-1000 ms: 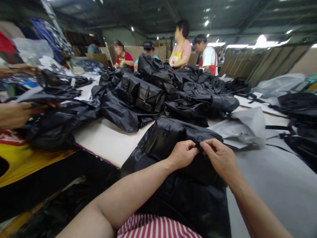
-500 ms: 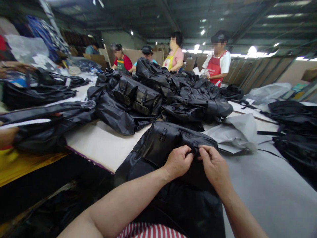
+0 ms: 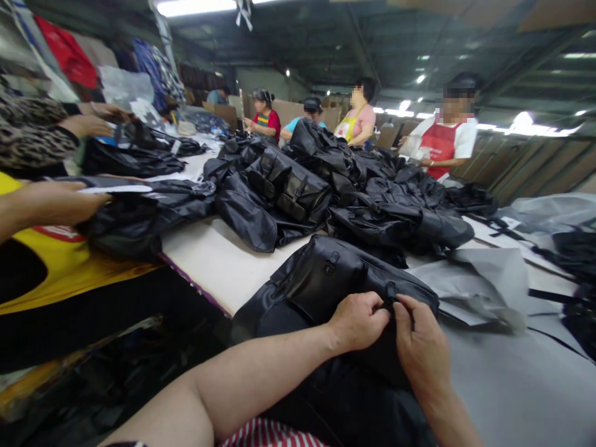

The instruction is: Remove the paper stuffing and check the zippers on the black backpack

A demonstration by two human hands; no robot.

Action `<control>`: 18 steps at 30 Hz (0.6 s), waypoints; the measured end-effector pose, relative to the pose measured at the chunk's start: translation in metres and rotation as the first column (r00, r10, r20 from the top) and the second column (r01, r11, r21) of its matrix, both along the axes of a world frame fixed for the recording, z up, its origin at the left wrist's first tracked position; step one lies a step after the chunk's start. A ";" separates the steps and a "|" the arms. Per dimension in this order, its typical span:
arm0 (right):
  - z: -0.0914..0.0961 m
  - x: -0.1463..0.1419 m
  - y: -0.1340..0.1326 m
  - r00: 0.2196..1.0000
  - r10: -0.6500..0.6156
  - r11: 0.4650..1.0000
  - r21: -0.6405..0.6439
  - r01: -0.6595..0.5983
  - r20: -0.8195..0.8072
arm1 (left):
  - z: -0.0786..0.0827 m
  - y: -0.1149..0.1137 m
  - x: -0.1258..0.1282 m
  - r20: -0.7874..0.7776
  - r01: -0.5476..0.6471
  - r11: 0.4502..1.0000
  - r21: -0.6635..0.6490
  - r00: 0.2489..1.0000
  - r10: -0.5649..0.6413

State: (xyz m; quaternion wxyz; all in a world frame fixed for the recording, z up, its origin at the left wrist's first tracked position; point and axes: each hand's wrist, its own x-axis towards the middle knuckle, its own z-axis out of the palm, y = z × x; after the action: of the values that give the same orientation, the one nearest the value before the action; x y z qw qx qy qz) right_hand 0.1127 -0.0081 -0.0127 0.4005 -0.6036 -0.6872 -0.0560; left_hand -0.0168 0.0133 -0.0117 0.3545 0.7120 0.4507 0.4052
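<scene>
A black leather-look bag (image 3: 302, 285) with two front pockets lies before me, leaning on the table's edge. A black buckle (image 3: 331, 264) shows on its left pocket. At the right pocket, a short black strap (image 3: 392, 290) is pinched between the fingertips of both hands. My left hand (image 3: 359, 320) grips it from the left with curled fingers. From the other side, my right hand (image 3: 421, 332) closes thumb and forefinger on the same strap. The strap's lower end is hidden by my fingers.
Black bags (image 3: 298, 186) are heaped across the white table (image 3: 200, 248). Grey sheeting (image 3: 521, 366) and a crumpled grey wrapper (image 3: 479, 285) lie right. At left, a co-worker's hand (image 3: 56, 208) holds another black bag (image 3: 135, 217). Several people stand beyond the heap.
The view has swung left, so everything sits further right and more of the left-hand co-workers shows. Both my hands stay at the strap.
</scene>
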 end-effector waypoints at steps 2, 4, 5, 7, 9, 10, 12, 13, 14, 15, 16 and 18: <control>-0.003 -0.002 0.004 0.996 -0.086 0.996 -0.007 0.086 0.022 | 0.000 0.002 0.002 -0.007 -0.015 1.000 -0.012 1.000 0.015; -0.002 -0.003 0.010 0.987 -0.152 0.987 -0.041 0.154 0.043 | 0.000 0.005 0.003 -0.010 -0.033 0.999 -0.037 0.999 0.032; 0.000 -0.003 0.013 0.987 -0.158 0.984 -0.073 0.160 0.035 | -0.001 0.006 0.002 0.000 -0.038 0.998 -0.054 0.999 0.038; 0.008 0.000 0.018 0.992 -0.117 0.976 -0.190 0.107 -0.040 | -0.003 0.007 0.000 0.036 -0.032 0.997 -0.076 0.999 0.034; 0.020 0.005 0.018 0.986 -0.051 0.938 -0.346 -0.008 -0.161 | -0.006 0.005 -0.003 0.073 -0.012 0.998 -0.065 0.997 0.017; 0.025 0.008 0.017 0.979 -0.034 0.909 -0.413 -0.054 -0.202 | -0.008 0.003 -0.004 0.086 -0.006 0.999 -0.050 0.996 0.010; 0.031 0.009 0.011 0.980 -0.029 0.886 -0.458 -0.066 -0.197 | -0.010 -0.001 -0.004 0.103 -0.009 1.000 -0.012 0.995 0.010; 0.031 0.007 0.008 0.988 -0.025 0.902 -0.429 -0.045 -0.155 | -0.011 -0.003 -0.004 0.106 -0.015 1.000 0.007 0.994 0.014; 0.029 0.004 0.005 0.995 -0.025 0.929 -0.370 -0.012 -0.096 | -0.011 -0.004 -0.004 0.105 -0.019 0.999 0.027 0.994 0.016; 0.026 0.001 0.002 0.999 -0.035 0.955 -0.294 0.026 -0.026 | -0.012 -0.005 -0.004 0.098 -0.017 0.999 0.049 0.995 0.013; 0.021 -0.003 -0.001 0.998 -0.054 0.974 -0.217 0.063 0.044 | -0.012 -0.006 -0.005 0.086 -0.013 0.997 0.074 0.996 0.007; 0.012 -0.008 -0.002 0.987 -0.094 0.987 -0.120 0.110 0.133 | -0.012 -0.007 -0.005 0.052 -0.013 0.992 0.122 0.999 0.006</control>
State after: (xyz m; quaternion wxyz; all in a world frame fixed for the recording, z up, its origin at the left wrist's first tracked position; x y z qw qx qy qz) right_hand 0.1051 -0.0098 -0.0005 0.3135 -0.6576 -0.6814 -0.0708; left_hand -0.0215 0.0066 -0.0234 0.3198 0.7196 0.4192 0.4518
